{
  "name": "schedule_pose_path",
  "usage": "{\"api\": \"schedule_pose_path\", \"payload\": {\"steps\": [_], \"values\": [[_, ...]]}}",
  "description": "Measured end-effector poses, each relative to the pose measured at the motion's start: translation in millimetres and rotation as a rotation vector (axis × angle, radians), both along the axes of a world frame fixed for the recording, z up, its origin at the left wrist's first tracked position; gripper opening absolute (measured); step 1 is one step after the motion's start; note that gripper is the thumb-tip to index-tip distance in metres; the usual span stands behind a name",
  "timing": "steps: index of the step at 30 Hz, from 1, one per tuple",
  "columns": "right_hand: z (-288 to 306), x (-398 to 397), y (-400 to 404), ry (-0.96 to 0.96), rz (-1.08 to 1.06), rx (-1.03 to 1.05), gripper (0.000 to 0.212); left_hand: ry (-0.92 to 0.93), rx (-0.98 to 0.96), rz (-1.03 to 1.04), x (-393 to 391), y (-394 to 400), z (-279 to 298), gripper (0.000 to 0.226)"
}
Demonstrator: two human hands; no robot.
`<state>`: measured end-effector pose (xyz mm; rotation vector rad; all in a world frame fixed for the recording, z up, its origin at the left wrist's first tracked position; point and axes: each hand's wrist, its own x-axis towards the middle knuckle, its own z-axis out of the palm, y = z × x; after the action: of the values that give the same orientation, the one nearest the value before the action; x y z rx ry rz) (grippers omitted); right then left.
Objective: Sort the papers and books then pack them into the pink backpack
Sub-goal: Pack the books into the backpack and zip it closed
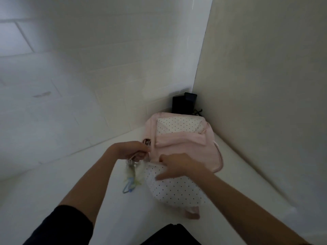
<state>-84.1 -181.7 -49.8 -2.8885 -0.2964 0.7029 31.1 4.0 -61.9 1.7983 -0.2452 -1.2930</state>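
The pink backpack (184, 147) lies flat on the white surface (88, 188) in the corner, its polka-dot lining showing at the far end and on the opened flap (175, 188) nearest me. My left hand (131, 150) is closed on the zipper pull at the bag's left side, where a dangling charm (131, 177) with pale green and blue parts hangs below it. My right hand (177, 165) rests on the bag's edge and the dotted flap, fingers spread and pointing left. No papers or books are visible.
A black box-like object (184, 103) with a thin cable stands in the corner behind the backpack. White tiled wall runs along the left and a plain wall (265, 85) closes the right side. My dark clothing (173, 236) shows at the bottom edge.
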Motion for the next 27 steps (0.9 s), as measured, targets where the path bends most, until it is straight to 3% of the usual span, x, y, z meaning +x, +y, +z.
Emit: {"api": "schedule_pose_path", "payload": {"steps": [2, 5, 10, 14, 22, 27], "values": [[-14, 1, 31, -0.07, -0.009, -0.02, 0.066, -0.018, 0.022, 0.027, -3, -5, 0, 0.035], [-18, 3, 36, -0.109, -0.075, 0.071, 0.056, -0.296, 0.228, 0.007, -9, 1, -7, 0.037], [-7, -1, 20, -0.103, -0.071, 0.125, 0.044, -0.52, 0.201, 0.095, -7, -11, -19, 0.042], [7, -5, 15, -0.124, -0.075, 0.115, 0.045, -0.814, 0.342, 0.025, 8, -29, -9, 0.04], [32, -35, 0, -0.28, 0.143, 0.065, 0.054, -0.965, 0.574, 0.104, 37, 7, -3, 0.032], [30, -47, 2, -0.257, 0.269, 0.046, 0.054, -1.104, 0.655, 0.0, 29, -9, -17, 0.034]]}}
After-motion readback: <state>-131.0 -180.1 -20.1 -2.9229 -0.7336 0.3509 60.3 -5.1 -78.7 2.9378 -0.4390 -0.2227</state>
